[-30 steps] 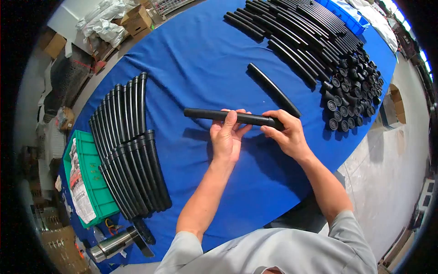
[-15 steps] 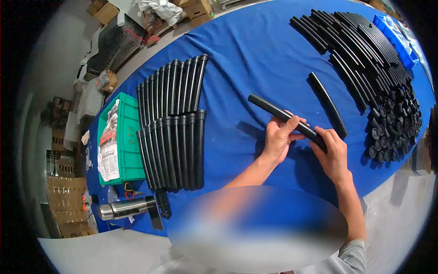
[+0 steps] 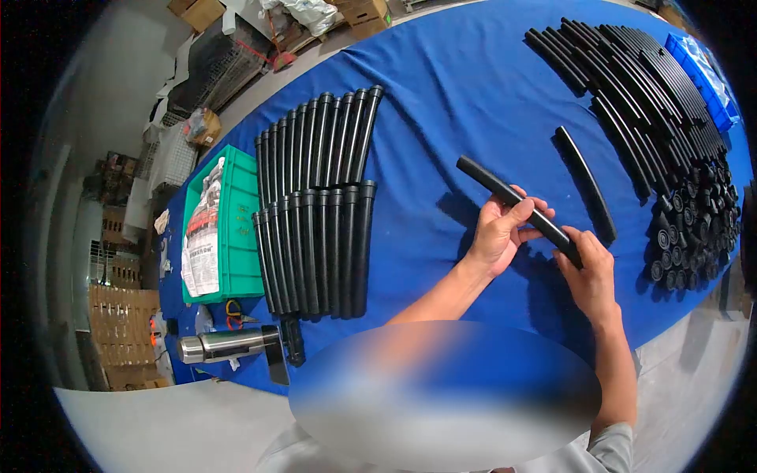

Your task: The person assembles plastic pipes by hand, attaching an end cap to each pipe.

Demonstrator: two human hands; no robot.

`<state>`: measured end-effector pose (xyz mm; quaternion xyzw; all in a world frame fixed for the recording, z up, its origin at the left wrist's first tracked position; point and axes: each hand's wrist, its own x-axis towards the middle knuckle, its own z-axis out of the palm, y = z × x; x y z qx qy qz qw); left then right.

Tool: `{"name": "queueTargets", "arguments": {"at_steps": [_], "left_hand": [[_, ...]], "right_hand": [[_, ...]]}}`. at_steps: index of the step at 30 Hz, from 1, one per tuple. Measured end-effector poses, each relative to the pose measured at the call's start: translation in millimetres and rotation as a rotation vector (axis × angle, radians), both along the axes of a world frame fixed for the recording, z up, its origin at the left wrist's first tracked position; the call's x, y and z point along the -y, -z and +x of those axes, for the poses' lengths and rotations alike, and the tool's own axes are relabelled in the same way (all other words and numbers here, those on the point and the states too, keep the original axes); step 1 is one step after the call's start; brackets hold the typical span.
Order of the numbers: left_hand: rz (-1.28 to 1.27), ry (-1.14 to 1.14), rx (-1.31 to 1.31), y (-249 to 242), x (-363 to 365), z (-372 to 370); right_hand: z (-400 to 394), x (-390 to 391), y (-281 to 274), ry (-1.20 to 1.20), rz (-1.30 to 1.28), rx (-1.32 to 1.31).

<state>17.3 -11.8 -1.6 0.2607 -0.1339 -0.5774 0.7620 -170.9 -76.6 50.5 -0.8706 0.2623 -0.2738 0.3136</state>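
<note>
A black tube (image 3: 486, 178) slants across the space above the blue cloth, held in both hands. My left hand (image 3: 501, 231) is wrapped round its middle, thumb on top. At the tube's lower right end, my right hand (image 3: 587, 272) has its fingers closed round the tip and hides it. Just beyond my right hand, a loose black tube (image 3: 585, 183) lies on the cloth. Farther right sit a heap of black round caps (image 3: 684, 236) and many plain black tubes (image 3: 623, 87) in rows.
Left of my hands lie two rows of capped black tubes (image 3: 315, 213), beside a green crate (image 3: 244, 229) with newspaper in it. A steel flask (image 3: 225, 344) and scissors (image 3: 235, 315) are at the near left. A blue bin (image 3: 702, 79) stands at the far right.
The whole view has shifted, so the table's things appear a little farther right. Both hands keep their hold on the tube, with almost the same pose.
</note>
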Motion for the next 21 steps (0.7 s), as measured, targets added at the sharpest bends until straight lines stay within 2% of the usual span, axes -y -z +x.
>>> {"name": "queueTargets", "arguments": {"at_steps": [9,13,16,17,20,21], "left_hand": [[-0.007,0.008,-0.014,-2,0,2],[-0.020,0.005,-0.039,-10,-2,-2],[-0.018,0.014,-0.022,0,0,1],[-0.024,0.013,-0.010,5,1,3],[-0.019,0.017,-0.013,6,2,1],[-0.015,0.021,-0.018,4,0,2]], "right_hand": [[3,-1,1,0.015,0.009,0.072],[-2,3,-24,0.087,0.905,-0.024],[-3,4,-6,0.046,0.528,-0.031],[-1,4,2,0.021,0.008,0.047],[-1,-2,7,0.055,-0.184,-0.061],[1,0,6,0.041,-0.202,0.002]]}}
